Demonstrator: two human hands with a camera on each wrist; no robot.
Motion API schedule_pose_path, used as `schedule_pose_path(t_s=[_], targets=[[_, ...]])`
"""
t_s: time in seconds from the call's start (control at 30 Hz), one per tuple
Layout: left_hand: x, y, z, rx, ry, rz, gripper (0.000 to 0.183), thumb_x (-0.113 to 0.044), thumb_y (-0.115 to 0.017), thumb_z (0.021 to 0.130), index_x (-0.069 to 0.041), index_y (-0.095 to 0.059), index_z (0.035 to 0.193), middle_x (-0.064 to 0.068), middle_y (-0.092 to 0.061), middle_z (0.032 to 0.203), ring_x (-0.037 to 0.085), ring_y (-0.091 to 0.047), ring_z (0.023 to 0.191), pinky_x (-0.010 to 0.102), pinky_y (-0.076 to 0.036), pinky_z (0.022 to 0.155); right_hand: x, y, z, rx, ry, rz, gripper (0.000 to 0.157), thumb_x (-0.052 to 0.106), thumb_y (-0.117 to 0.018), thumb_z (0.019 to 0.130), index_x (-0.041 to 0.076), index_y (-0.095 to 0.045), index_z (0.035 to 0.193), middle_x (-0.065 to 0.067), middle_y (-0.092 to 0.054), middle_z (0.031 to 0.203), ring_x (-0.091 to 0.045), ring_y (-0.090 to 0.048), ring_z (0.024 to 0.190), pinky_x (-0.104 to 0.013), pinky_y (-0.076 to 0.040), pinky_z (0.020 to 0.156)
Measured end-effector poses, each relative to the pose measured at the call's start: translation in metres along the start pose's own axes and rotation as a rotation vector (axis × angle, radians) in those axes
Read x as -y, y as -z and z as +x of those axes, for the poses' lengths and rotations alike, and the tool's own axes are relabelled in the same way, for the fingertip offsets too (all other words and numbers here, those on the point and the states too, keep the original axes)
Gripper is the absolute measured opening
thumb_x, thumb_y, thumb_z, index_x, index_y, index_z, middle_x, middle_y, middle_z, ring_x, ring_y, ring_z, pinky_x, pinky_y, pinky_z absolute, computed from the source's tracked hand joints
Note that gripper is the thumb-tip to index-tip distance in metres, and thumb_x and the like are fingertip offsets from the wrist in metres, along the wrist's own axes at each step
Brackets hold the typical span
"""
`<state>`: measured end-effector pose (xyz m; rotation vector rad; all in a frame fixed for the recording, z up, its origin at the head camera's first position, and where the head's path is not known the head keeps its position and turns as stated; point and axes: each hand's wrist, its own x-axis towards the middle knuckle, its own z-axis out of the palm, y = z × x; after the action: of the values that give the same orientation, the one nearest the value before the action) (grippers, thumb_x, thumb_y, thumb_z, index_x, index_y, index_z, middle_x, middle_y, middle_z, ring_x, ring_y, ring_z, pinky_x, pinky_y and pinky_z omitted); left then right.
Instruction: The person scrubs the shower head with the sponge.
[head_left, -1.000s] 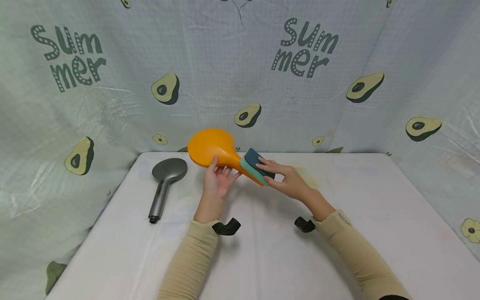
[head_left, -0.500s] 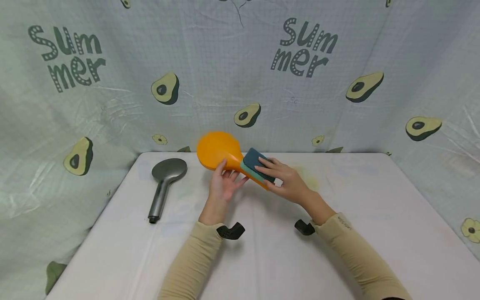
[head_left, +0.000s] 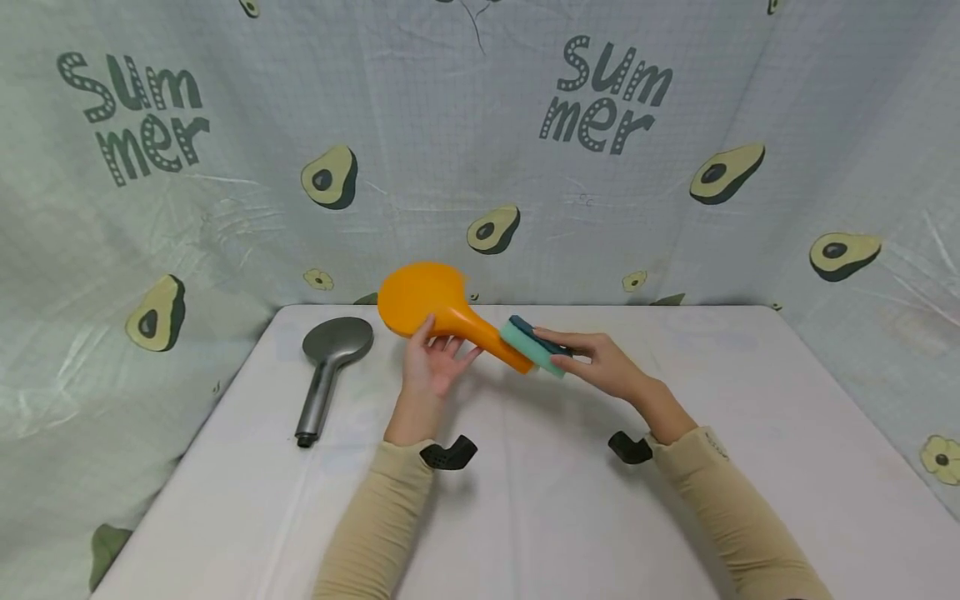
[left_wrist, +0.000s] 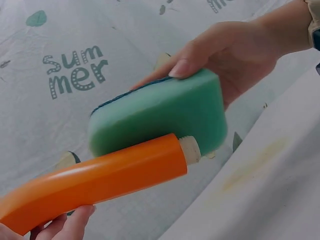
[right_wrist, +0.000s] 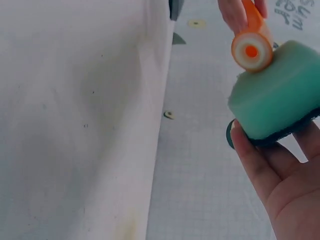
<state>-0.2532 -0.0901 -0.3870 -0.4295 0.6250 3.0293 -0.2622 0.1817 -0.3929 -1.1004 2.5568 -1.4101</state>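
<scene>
An orange shower head (head_left: pixel 422 298) is held above the table by my left hand (head_left: pixel 431 367), thumb on its face and fingers beneath, near where head meets handle. Its handle (left_wrist: pixel 125 172) slants down to the right and ends in a pale threaded tip (left_wrist: pixel 190 150). My right hand (head_left: pixel 607 362) pinches a sponge (head_left: pixel 534 346) with a mint green foam side and a dark blue scouring layer. The foam touches the handle near its end, as the left wrist view shows. In the right wrist view the sponge (right_wrist: pixel 277 92) lies against the round handle end (right_wrist: pixel 251 51).
A dark grey shower head (head_left: pixel 330 371) lies on the white table (head_left: pixel 525 500) to the left. A printed curtain (head_left: pixel 420 108) with avocados stands behind and at both sides. A faint yellowish stain (left_wrist: pixel 255 162) marks the table cloth.
The sponge has slid along the handle toward its end, down and right, and tilted so more green foam shows. The orange shower head shifted right, then back left with my left hand.
</scene>
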Motion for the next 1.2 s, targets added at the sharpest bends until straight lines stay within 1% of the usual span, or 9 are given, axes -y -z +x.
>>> schedule_pose_path(t_s=[0.1, 0.23, 0.4, 0.53, 0.63, 0.7, 0.93, 1.07, 1.2], targets=[[-0.003, 0.000, 0.001, -0.003, -0.009, -0.016, 0.042, -0.024, -0.055, 0.107, -0.011, -0.040, 0.145, 0.011, -0.052, 0.139, 0.031, -0.051, 0.133, 0.069, -0.023, 0.113, -0.001, 0.002, -0.002, 0.002, -0.026, 0.031, 0.045, 0.017, -0.064, 0.103, 0.010, -0.057, 0.147, -0.010, -0.053, 0.150, -0.029, -0.056, 0.129, -0.048, -0.047, 0.104], [-0.002, 0.001, 0.002, 0.007, -0.005, -0.019, 0.042, -0.024, -0.055, 0.108, -0.010, -0.041, 0.145, 0.012, -0.051, 0.140, 0.032, -0.049, 0.135, 0.070, -0.021, 0.113, -0.001, -0.002, 0.000, -0.013, 0.045, 0.010, 0.045, 0.011, -0.065, 0.101, 0.009, -0.058, 0.146, -0.010, -0.051, 0.152, -0.029, -0.053, 0.134, -0.046, -0.046, 0.106], [0.010, 0.002, 0.002, 0.044, 0.040, 0.052, 0.040, -0.023, -0.052, 0.109, -0.007, -0.042, 0.143, 0.015, -0.051, 0.138, 0.036, -0.045, 0.138, 0.071, -0.018, 0.113, 0.002, -0.018, 0.010, -0.080, 0.166, -0.094, 0.047, 0.003, -0.069, 0.097, 0.003, -0.060, 0.143, -0.015, -0.049, 0.153, -0.036, -0.046, 0.141, -0.052, -0.040, 0.111], [0.019, 0.002, 0.001, 0.063, 0.073, 0.130, 0.033, -0.022, -0.051, 0.109, -0.006, -0.048, 0.138, 0.015, -0.056, 0.130, 0.035, -0.051, 0.131, 0.072, -0.019, 0.112, 0.008, -0.027, 0.019, -0.139, 0.240, -0.206, 0.048, 0.004, -0.073, 0.095, 0.002, -0.061, 0.141, -0.017, -0.049, 0.151, -0.043, -0.044, 0.140, -0.056, -0.036, 0.112], [0.020, 0.002, 0.001, 0.049, 0.077, 0.140, 0.031, -0.022, -0.052, 0.109, -0.007, -0.049, 0.136, 0.014, -0.058, 0.126, 0.033, -0.056, 0.122, 0.072, -0.021, 0.112, 0.011, -0.028, 0.021, -0.145, 0.284, -0.263, 0.049, 0.004, -0.074, 0.093, 0.002, -0.062, 0.140, -0.020, -0.051, 0.150, -0.047, -0.046, 0.137, -0.059, -0.038, 0.110], [0.018, 0.001, 0.000, 0.044, 0.073, 0.130, 0.034, -0.023, -0.052, 0.109, -0.007, -0.048, 0.139, 0.014, -0.057, 0.128, 0.032, -0.056, 0.122, 0.071, -0.020, 0.113, 0.012, -0.027, 0.020, -0.129, 0.292, -0.257, 0.049, 0.003, -0.075, 0.092, 0.002, -0.063, 0.139, -0.020, -0.052, 0.148, -0.047, -0.046, 0.136, -0.059, -0.038, 0.109], [0.007, -0.001, 0.001, 0.031, 0.052, 0.103, 0.048, -0.025, -0.053, 0.108, -0.008, -0.038, 0.150, 0.016, -0.047, 0.145, 0.035, -0.044, 0.139, 0.070, -0.019, 0.114, 0.008, -0.017, 0.013, -0.101, 0.280, -0.140, 0.046, -0.004, -0.075, 0.089, -0.001, -0.065, 0.135, -0.020, -0.057, 0.143, -0.039, -0.054, 0.132, -0.052, -0.045, 0.105], [0.009, 0.001, 0.002, 0.035, 0.081, 0.129, 0.039, -0.024, -0.052, 0.109, -0.007, -0.043, 0.143, 0.017, -0.050, 0.139, 0.037, -0.046, 0.136, 0.070, -0.020, 0.113, 0.007, -0.021, 0.013, -0.129, 0.271, -0.146, 0.046, -0.003, -0.074, 0.090, 0.000, -0.065, 0.135, -0.018, -0.057, 0.144, -0.040, -0.053, 0.133, -0.053, -0.045, 0.105], [0.016, 0.002, 0.002, 0.057, 0.113, 0.190, 0.027, -0.023, -0.051, 0.109, -0.009, -0.048, 0.132, 0.013, -0.058, 0.124, 0.035, -0.055, 0.122, 0.072, -0.023, 0.111, 0.009, -0.027, 0.017, -0.162, 0.246, -0.194, 0.047, 0.003, -0.074, 0.093, 0.003, -0.064, 0.138, -0.016, -0.053, 0.148, -0.043, -0.049, 0.136, -0.057, -0.041, 0.108]])
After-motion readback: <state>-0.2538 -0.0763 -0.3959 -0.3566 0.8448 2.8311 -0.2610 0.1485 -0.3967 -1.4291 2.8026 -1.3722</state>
